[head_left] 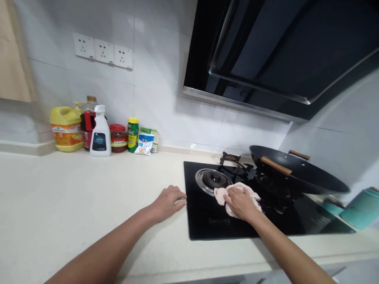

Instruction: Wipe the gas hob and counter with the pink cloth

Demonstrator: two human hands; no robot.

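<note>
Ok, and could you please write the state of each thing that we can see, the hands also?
Right hand: laid over the cloth
Pink cloth: crumpled, on the cooktop
Left hand: resting on the counter
Left burner: no flame visible
Pan support: off this burner
Wok: uncovered
Spray bottle: upright
Red-lidded jar: closed
Wall sockets: nothing plugged in

On the black stove [204, 232], a word [219, 221] starting with "Si" can be seen (the rest is blurry). Left of the stove, "低" can be read on a blue-and-white bag [144, 144].
</note>
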